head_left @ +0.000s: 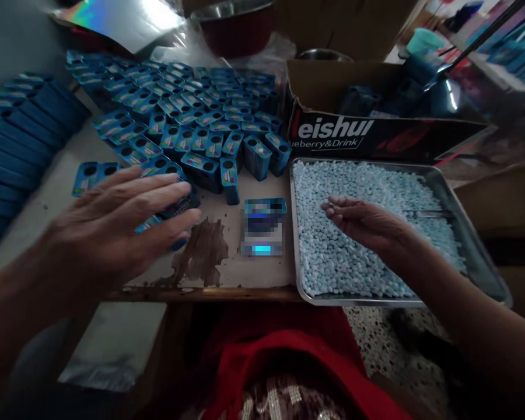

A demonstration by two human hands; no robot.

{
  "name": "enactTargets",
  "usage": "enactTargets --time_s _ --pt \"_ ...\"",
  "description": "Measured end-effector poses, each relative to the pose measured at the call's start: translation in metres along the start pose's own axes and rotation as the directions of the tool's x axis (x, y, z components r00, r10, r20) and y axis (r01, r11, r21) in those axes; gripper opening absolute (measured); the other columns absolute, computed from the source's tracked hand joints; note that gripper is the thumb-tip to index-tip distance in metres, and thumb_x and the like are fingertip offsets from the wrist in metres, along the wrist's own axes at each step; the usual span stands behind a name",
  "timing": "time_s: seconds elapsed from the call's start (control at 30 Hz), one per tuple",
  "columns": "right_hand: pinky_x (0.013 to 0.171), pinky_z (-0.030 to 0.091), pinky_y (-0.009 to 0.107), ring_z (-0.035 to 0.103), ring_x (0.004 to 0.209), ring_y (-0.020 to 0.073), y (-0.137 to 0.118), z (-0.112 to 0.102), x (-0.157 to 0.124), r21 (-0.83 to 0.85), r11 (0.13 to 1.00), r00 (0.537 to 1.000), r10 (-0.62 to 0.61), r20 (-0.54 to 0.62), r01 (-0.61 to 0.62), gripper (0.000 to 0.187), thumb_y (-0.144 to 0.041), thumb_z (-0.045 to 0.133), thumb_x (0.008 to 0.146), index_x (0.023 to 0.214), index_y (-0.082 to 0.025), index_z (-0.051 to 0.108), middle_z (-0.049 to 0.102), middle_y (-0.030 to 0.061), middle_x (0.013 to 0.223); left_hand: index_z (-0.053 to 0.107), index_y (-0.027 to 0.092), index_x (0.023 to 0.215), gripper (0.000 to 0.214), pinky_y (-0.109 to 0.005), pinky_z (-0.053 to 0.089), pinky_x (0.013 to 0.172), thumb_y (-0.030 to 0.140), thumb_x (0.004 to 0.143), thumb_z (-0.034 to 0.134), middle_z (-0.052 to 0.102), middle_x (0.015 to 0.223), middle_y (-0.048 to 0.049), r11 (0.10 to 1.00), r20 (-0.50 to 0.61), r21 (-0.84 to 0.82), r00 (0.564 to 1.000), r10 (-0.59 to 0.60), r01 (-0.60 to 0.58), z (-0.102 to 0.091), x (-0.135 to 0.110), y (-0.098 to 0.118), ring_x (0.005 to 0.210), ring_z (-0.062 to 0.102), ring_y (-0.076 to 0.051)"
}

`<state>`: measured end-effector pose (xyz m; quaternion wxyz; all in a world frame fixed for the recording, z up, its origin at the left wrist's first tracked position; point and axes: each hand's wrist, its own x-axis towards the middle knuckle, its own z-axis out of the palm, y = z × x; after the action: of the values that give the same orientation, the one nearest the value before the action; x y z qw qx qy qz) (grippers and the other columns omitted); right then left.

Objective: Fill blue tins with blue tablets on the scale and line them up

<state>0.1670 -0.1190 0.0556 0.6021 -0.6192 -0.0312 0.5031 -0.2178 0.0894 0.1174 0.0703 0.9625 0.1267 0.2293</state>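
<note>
Spreads left hand (118, 224) by blue boxes (201, 163), pinches right hand (367, 220) over pellets (332, 262), can't tell whether on any; likely light, slippery; grip edgewise.

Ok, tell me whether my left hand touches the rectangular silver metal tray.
Apart. The head view shows chipped white tabletop between the left hand and the rectangular silver metal tray.

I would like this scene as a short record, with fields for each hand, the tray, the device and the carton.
left hand: open, near blue boxes; contact unclear
right hand: fingers pinched, over pale blue pellets; contents unclear
metal tray: holds the pellets
small device: lit display, details obscured; beside the tray
printed carton: behind the tray, reads "Blueberry&Drink"
</note>
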Motion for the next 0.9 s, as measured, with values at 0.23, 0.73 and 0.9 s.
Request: enactTargets --time_s 0.23,0.73,0.9 --pt "0.044 0.047 0.015 0.056 0.054 0.005 -0.015 0.025 -0.009 -0.333 0.927 0.931 -0.046 0.361 0.174 0.024 -0.036 0.093 0.086 0.09 -0.016 0.079 0.078 0.0056 0.087 0.067 0.03 0.142 0.041 -0.044 0.053 0.121 0.027 0.1 0.07 0.065 0.149 -0.0042 0.994 0.067 -0.112 0.998 -0.012 0.019 0.061 0.034 0.008 0.137 0.065 -0.027" --pt "0.048 0.047 0.023 0.055 0.057 0.0088 -0.052 0.084 0.004 -0.406 0.873 0.814 0.018 0.581 0.271 0.02 -0.022 0.088 0.087 0.103 -0.016 0.078 0.076 0.0066 0.089 0.06 0.028 0.146 0.073 -0.052 0.053 0.116 0.036 0.079 0.089 0.069 0.14 -0.0088 0.585 0.261 -0.592 0.819 -0.512 0.554 0.125 0.044 0.03 0.133 0.064 -0.031" --pt "0.047 0.042 0.022 0.054 0.057 0.0084 -0.053 0.081 -0.004 -0.43 0.848 0.845 -0.04 0.533 0.311 0.019 -0.022 0.086 0.089 0.104 -0.016 0.077 0.074 0.004 0.082 0.06 0.025 0.142 0.072 -0.048 0.055 0.114 0.035 0.077 0.09 0.068 0.139 -0.0085 0.573 0.269 -0.596 0.813 -0.516 0.562 0.134 0.044 0.03 0.127 0.067 -0.03"
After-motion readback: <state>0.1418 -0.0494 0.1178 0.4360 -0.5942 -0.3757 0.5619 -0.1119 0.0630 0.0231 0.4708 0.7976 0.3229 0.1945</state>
